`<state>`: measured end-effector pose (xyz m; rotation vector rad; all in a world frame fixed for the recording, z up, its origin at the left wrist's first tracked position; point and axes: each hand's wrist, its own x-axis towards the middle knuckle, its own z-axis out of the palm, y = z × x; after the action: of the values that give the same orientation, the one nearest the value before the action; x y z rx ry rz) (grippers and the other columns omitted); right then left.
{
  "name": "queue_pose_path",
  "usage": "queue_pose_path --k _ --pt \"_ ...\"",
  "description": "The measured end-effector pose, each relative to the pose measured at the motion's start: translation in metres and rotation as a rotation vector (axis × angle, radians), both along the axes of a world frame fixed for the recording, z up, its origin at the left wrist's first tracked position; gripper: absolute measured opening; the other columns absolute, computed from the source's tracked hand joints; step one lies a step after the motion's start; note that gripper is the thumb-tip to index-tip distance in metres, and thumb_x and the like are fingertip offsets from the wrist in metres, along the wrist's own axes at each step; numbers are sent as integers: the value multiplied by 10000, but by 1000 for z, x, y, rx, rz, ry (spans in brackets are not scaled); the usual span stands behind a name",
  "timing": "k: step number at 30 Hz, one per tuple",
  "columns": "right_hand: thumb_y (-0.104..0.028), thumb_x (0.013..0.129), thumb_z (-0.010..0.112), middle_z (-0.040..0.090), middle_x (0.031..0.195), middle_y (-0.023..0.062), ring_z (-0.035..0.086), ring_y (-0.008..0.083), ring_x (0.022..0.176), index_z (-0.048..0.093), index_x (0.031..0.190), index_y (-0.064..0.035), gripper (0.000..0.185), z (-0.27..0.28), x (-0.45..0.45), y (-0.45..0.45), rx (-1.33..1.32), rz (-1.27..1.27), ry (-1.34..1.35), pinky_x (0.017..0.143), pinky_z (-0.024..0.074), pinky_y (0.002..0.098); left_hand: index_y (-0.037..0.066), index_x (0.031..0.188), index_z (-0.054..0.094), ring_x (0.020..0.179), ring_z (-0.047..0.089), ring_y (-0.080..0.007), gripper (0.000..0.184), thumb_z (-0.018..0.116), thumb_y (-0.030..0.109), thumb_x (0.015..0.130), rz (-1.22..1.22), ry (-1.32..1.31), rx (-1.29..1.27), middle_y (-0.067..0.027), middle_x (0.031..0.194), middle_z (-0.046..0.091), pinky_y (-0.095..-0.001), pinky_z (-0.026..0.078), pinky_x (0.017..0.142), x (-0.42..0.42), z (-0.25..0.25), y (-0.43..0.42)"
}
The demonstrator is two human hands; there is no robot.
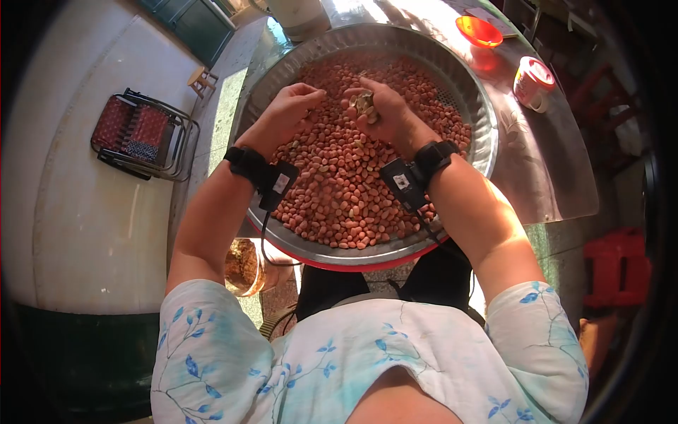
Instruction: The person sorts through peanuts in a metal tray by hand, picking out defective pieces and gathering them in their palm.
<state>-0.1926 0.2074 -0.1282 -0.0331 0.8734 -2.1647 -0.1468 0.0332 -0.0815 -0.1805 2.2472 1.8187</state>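
A wide round metal tray (482, 106) with a fluted wall holds a thick layer of reddish-brown shelled peanuts (346, 191). Over its far half, my left hand (288, 112) is closed with thumb and fingertips pinched together. Whatever may be between those fingertips is too small to make out. My right hand (390, 113) is turned partly palm up, its fingers curled around a small handful of pale peanut pieces (364, 106); I cannot tell if these are shells or nuts. Both hands are just above the peanuts, a short gap apart.
The tray rests on a table (540, 162). An orange bowl (479, 32) and a red-and-white tub (534, 81) stand at its right. A pale bucket (296, 15) is behind the tray. A container of brownish bits (244, 267) sits below left. A folded chair (145, 134) leans at the wall.
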Motion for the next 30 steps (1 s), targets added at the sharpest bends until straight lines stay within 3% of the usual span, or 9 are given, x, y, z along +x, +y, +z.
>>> queue_pose_path --k 3,6,9,12,17,21,27,29,30 --pt "-355 882 328 535 808 83 550 167 683 482 922 -39 354 -3 8 -8 82 103 -22 510 491 231 -6 932 540 591 504 -87 219 564 164 795 -12 165 132 -30 725 552 -183 397 504 -7 6 15" --pt "-330 872 341 542 819 66 544 170 676 504 867 -57 317 1 15 -10 -174 74 72 502 486 260 -11 980 537 594 510 -101 247 560 151 795 -187 374 -124 -35 747 556 -207 424 522 -11 14 32" --pt "-301 860 355 549 767 68 543 179 636 506 863 -60 285 -13 -9 -4 -295 135 -49 501 469 288 21 1031 533 768 534 -116 241 521 144 825 -79 381 -76 -32 835 568 -218 434 715 -6 15 39" --pt "-266 839 375 556 722 77 543 181 601 518 850 -56 254 -3 -10 0 -313 62 -12 477 444 272 25 1077 476 892 501 -165 312 390 251 880 322 286 337 -76 978 521 -295 430 772 6 -8 46" --pt "-226 808 437 573 680 70 527 152 542 563 755 -40 231 29 34 -27 -106 -156 172 462 417 226 49 990 482 884 504 -204 358 287 334 896 478 163 986 -84 930 517 -337 430 773 18 -26 66" --pt "-167 795 508 553 661 27 489 84 592 580 718 -16 185 39 59 -49 214 -462 716 562 411 206 65 934 500 879 529 -191 403 270 391 880 472 196 1197 -81 916 546 -332 436 785 29 -25 63" --pt "-170 786 490 585 851 94 544 224 846 599 836 -66 159 61 73 -59 495 -566 1558 747 414 308 50 972 481 965 475 -183 382 313 371 852 37 756 1204 -69 1002 492 -306 384 851 33 -43 51" --pt "-167 845 412 542 655 54 508 127 498 543 755 -50 197 88 64 -62 195 -643 2425 437 405 228 44 1013 461 1018 427 -173 403 316 379 842 -32 708 1553 -55 1067 443 -310 347 881 46 -28 52" --pt "-200 864 370 439 534 6 381 91 383 488 694 -77 241 82 69 -88 201 -1147 2474 320 275 202 43 1040 439 1040 402 -169 393 322 367 851 -165 801 1591 -41 1099 422 -312 335 896 46 -25 48"
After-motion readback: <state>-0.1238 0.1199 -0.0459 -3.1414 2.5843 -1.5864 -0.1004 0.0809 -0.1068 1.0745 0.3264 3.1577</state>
